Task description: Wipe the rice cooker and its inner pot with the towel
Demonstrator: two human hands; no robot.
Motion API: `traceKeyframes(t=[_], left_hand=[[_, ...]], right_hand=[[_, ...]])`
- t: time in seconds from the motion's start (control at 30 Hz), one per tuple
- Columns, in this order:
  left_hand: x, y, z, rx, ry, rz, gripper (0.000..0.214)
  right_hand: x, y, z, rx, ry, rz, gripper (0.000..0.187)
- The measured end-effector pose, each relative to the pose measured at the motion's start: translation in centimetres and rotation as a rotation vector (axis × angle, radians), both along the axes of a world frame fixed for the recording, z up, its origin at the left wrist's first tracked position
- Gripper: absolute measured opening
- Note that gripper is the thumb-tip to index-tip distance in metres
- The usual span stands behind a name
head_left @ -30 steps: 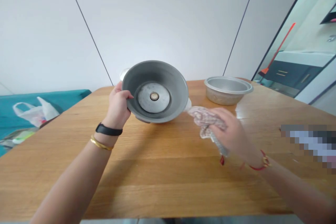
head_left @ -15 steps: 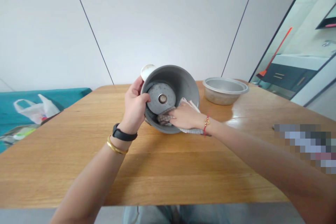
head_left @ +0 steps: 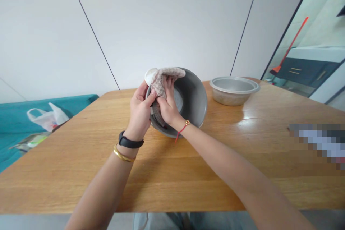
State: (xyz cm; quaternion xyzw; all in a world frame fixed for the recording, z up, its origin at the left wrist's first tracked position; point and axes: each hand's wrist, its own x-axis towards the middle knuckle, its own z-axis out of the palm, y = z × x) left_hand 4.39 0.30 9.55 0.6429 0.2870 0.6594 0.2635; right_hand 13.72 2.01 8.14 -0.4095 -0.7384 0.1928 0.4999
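Note:
A grey rice cooker body (head_left: 198, 102) is tilted on the table with its mouth toward me, and part of the round heating plate (head_left: 178, 100) shows inside. My left hand (head_left: 140, 109) grips its left rim, thumb on the near side. Beside those fingers a white rounded part (head_left: 150, 76) sticks out at the upper left. In my right hand (head_left: 169, 107) is a brown-and-white patterned cloth (head_left: 174, 72), pressed against the upper left rim and inner wall. The cloth hides much of that rim, and one end hangs down inside.
A grey metal pot (head_left: 234, 95) stands on the wooden table (head_left: 215, 172) to the right. A pixelated patch (head_left: 320, 142) covers something at the right edge. A teal bench (head_left: 16, 115) with a white plastic bag (head_left: 50, 116) is at the left. The wall rises behind the table.
My right hand has moved with the cloth from the lower inside of the rice cooker up to its upper left rim. My left hand keeps its hold. The view has shifted slightly.

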Motion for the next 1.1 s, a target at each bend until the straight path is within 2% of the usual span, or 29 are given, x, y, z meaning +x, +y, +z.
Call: traceKeyframes(t=[0.07, 0.13, 0.27, 0.37, 0.43, 0.53, 0.63, 0.73, 0.87, 0.93, 1.1], left_hand=[[-0.2, -0.1, -0.2, 0.006, 0.028, 0.013, 0.052], [-0.3, -0.3, -0.4, 0.004, 0.033, 0.002, 0.052], [-0.3, -0.4, -0.5, -0.016, -0.022, -0.046, 0.05], [0.0, -0.1, -0.4, -0.02, -0.045, -0.037, 0.052], [0.4, 0.1, -0.3, -0.02, -0.049, -0.023, 0.053], [0.8, 0.4, -0.2, -0.015, -0.075, -0.027, 0.054], [1.0, 0.4, -0.2, -0.016, -0.063, -0.024, 0.057], [1.1, 0.3, -0.1, -0.004, -0.014, 0.0, 0.064], [1.1, 0.3, 0.0, 0.026, -0.014, 0.021, 0.071], [1.1, 0.3, 0.0, 0.023, -0.037, -0.006, 0.071], [1.3, 0.7, -0.2, -0.003, -0.133, -0.068, 0.07]], right_hand=[[1.3, 0.8, 0.7, 0.185, -0.228, -0.262, 0.07], [3.1, 1.9, 1.2, 0.307, -0.384, -0.436, 0.071], [7.6, 3.2, 0.7, 0.406, -0.541, -0.589, 0.07], [10.4, 2.2, -0.5, 0.407, -0.553, -0.685, 0.067], [11.2, 0.8, -1.1, 0.434, -0.59, -0.678, 0.065], [10.2, -0.4, -1.0, 0.456, -0.748, -0.518, 0.065], [7.4, 0.3, -0.9, 0.263, -0.78, -0.456, 0.066], [4.9, 0.8, -1.7, 0.094, -0.75, -0.391, 0.065], [3.8, 0.0, -2.8, 0.227, -0.87, -0.139, 0.056], [4.0, 0.3, -2.2, 0.286, -0.914, -0.182, 0.052], [5.5, 2.7, -0.1, 0.266, -0.969, -0.499, 0.057]])
